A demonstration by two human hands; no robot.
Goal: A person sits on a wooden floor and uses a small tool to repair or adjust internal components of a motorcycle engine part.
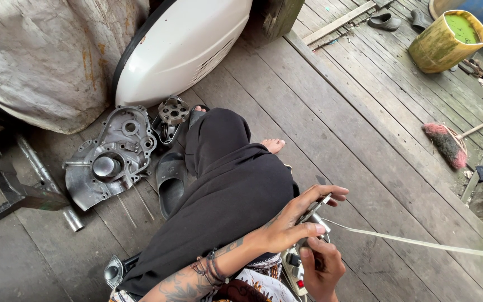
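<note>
Weathered grey floorboards [331, 112] run across the whole scene, and the person sits on them with one black-trousered leg [227, 184] stretched forward, bare foot [274, 145] flat on the wood.

Beside the right thigh, the left hand [294, 221] pinches a small flat metal piece [315, 208] between thumb and fingers, curled narrowly around it and tilted so its edge faces up. The right hand [321, 268] is closed just beneath, gripping something dark I cannot make out; it sits over a white power strip [293, 271] with a red switch. A pale flat strap or cord [420, 242] runs taut from the hands toward the right edge, apparently kept off the floor by the pull on it.

Near the outstretched leg, a black sandal [170, 182] lies on the boards. Just beyond it rests a grey engine cover [110, 162], inner face up so its recesses show, with a round clutch-like part [173, 112] beside it, both within arm's reach. A white scooter body panel [180, 47] leans behind them next to a dirty tarp [46, 56]. Well apart, to the right, stand a yellow bucket of green liquid [448, 40] and a pink-bristled broom [447, 144].
</note>
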